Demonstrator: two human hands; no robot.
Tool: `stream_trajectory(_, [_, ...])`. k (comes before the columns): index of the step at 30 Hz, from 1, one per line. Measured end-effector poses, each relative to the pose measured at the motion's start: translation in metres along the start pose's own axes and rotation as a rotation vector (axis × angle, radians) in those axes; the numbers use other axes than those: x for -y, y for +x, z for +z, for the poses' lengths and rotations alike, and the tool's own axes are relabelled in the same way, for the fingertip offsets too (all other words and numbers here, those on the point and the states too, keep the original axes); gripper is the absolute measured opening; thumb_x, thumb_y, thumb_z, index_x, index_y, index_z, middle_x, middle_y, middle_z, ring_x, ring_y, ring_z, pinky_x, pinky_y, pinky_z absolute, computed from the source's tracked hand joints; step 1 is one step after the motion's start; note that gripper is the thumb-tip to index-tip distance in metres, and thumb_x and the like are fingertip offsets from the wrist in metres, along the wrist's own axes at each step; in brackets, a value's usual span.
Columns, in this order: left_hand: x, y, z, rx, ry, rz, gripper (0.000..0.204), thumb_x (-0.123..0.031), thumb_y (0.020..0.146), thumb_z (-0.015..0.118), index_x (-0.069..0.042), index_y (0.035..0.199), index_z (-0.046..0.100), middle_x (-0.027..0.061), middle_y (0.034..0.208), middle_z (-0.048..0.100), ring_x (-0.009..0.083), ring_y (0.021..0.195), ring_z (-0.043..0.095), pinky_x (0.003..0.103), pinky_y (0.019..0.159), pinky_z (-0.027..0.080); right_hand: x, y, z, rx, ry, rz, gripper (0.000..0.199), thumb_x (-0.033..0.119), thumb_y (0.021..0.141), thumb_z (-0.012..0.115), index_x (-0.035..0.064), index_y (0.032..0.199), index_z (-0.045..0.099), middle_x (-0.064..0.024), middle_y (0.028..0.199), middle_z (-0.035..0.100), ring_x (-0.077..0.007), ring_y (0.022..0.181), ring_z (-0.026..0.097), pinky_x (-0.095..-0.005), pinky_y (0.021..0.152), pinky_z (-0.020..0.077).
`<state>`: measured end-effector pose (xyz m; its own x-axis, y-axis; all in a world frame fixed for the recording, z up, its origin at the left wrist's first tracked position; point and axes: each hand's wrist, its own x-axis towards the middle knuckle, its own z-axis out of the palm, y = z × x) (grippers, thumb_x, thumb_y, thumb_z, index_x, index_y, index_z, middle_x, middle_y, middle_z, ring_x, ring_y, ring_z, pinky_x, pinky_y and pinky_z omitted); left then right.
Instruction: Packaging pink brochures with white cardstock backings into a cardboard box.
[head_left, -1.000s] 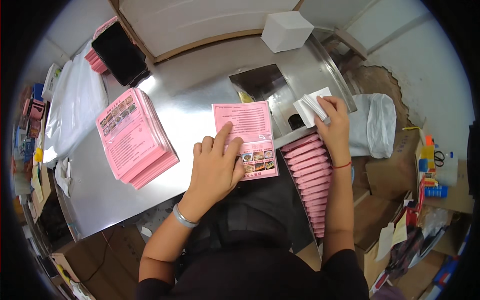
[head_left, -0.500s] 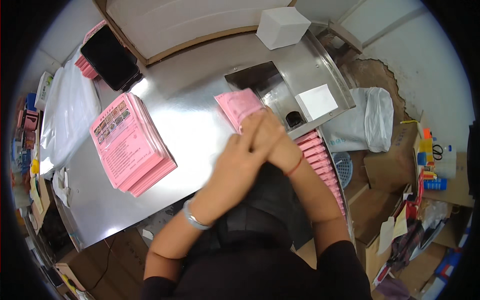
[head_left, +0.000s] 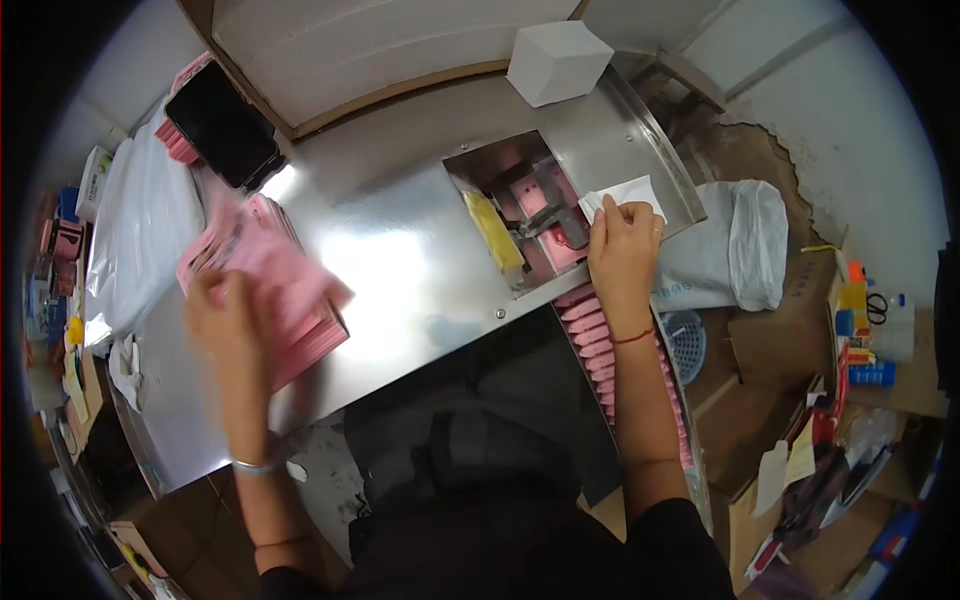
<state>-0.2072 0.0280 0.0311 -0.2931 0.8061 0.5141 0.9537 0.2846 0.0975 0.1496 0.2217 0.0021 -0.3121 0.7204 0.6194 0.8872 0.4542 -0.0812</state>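
My left hand (head_left: 230, 325), smeared by motion, is closed on a pink printed bag (head_left: 290, 285) that is lifting off the stack of flat pink bags (head_left: 312, 355) on the left of the metal table. At the right of the table, my right hand (head_left: 625, 250) has its fingers closed at the near edge of a small stack of white paper slips (head_left: 632, 190), pinching the paper there. Between the hands, a rectangular opening (head_left: 480, 165) in the tabletop shows a dark mechanism, pink pieces and a yellow strip (head_left: 492, 230).
A row of pink packets (head_left: 597, 345) lines a tray below the table's near right edge. A phone (head_left: 222, 125) stands at the back left beside white plastic sheeting (head_left: 145, 220). A white paper block (head_left: 560, 62) sits at the back; a white sack (head_left: 725, 245) is off the right side.
My hands, together over the opening with a pink packet, have parted. The left moved to the pink stack, the right to the white slips. The packet has left the hands, and the opening is uncovered.
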Motion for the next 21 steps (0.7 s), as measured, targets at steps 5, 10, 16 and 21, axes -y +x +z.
stream_trajectory(5, [-0.150, -0.021, 0.031, 0.282, -0.497, 0.225, 0.036, -0.026, 0.076, 0.078, -0.004, 0.092, 0.055, 0.0324, 0.134, 0.043, 0.0515, 0.132, 0.037, 0.062, 0.107, 0.032, -0.031, 0.002, -0.011, 0.113, 0.220, -0.021, 0.030, 0.000, 0.081, 0.059, 0.0015, 0.110, 0.069, -0.0151, 0.102, 0.058, -0.0335, 0.097, 0.053, -0.0383, 0.084, 0.0454])
stream_trajectory(10, [-0.137, -0.026, 0.025, 0.358, -0.511, 0.257, 0.052, -0.019, 0.077, 0.074, -0.003, 0.122, 0.055, 0.0267, 0.149, 0.035, 0.0468, 0.139, 0.031, 0.059, 0.111, 0.026, 0.012, 0.013, -0.049, 0.127, 0.573, -0.158, 0.038, 0.000, 0.078, 0.060, 0.0017, 0.115, 0.068, -0.0149, 0.115, 0.064, -0.0341, 0.108, 0.057, -0.0440, 0.096, 0.0441])
stream_trajectory(16, [-0.113, -0.020, 0.022, 0.359, -0.432, 0.163, 0.051, -0.020, 0.073, 0.073, -0.003, 0.118, 0.056, 0.0186, 0.139, 0.045, 0.0402, 0.129, 0.041, 0.051, 0.105, 0.033, 0.102, -0.015, -0.026, 0.288, 0.385, -0.456, 0.027, 0.011, 0.082, 0.057, 0.0098, 0.105, 0.071, -0.0108, 0.105, 0.059, -0.0322, 0.105, 0.057, -0.0645, 0.108, 0.0284])
stream_trajectory(21, [-0.132, -0.018, 0.022, 0.331, -0.369, 0.515, 0.046, -0.027, 0.072, 0.079, -0.006, 0.108, 0.060, 0.0210, 0.144, 0.041, 0.0462, 0.134, 0.036, 0.060, 0.111, 0.027, 0.071, -0.004, 0.016, 0.129, 0.944, -0.399, 0.029, -0.002, 0.081, 0.055, 0.0035, 0.107, 0.069, -0.0129, 0.097, 0.064, -0.0311, 0.083, 0.064, -0.0447, 0.092, 0.0495])
